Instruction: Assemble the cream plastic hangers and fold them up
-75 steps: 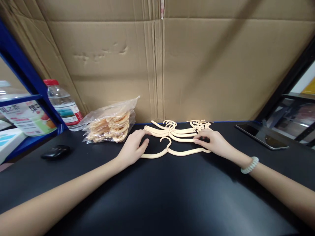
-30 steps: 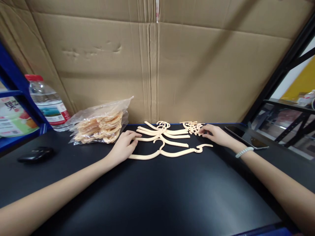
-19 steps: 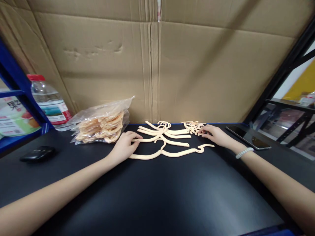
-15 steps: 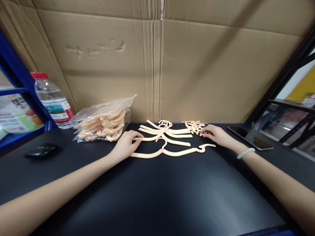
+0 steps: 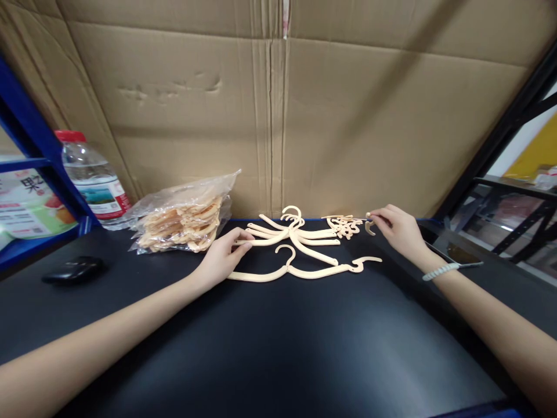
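My left hand (image 5: 226, 255) pinches the left arm of a cream hanger (image 5: 313, 253) that lies on a group of folded hangers. Between the fingers of my right hand (image 5: 395, 229) is a small cream hook piece (image 5: 369, 227), held just above the table. A pile of similar small pieces (image 5: 346, 225) lies to the left of that hand. Nearer to me a spread hanger (image 5: 261, 277) rests with its hook upward in view, and a small hook piece (image 5: 359, 265) is at its right end.
A clear bag of cream parts (image 5: 183, 223) stands at the back left, beside a red-capped water bottle (image 5: 98, 180). A black mouse (image 5: 75, 270) is at the left. A phone (image 5: 456, 253) lies behind my right wrist. Cardboard (image 5: 348, 116) closes off the back.
My right hand has moved right and up from the pile, now with a small hook piece in its fingers. The hanger in my left hand has shifted and tilted slightly, its hook farther back.
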A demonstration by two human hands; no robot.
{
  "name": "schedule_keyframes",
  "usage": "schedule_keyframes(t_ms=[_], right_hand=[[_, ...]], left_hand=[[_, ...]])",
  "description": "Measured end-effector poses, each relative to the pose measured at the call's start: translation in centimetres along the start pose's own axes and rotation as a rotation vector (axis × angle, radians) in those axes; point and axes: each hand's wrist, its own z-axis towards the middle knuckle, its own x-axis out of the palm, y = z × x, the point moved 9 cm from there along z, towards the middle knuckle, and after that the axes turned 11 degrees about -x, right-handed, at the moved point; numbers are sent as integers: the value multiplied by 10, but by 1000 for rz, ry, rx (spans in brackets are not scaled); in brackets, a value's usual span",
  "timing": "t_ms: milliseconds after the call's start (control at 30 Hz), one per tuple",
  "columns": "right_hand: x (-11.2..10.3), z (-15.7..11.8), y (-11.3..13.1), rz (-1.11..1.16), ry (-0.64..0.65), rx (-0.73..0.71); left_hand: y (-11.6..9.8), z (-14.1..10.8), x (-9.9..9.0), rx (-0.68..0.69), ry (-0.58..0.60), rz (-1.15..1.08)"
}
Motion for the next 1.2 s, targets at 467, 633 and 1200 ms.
schedule_keyframes(t_ms=[467,633,1200], right_hand=[[11,-10,25,939,-204,523],[28,-17,45,1195,-96,654],[50,-25,69,1403,108,724]], left_hand=[[-11,-5,1,61,40,-154],[-21,-9,3,98,62,-124],[-20,-6,-1,105,-2,-11]])
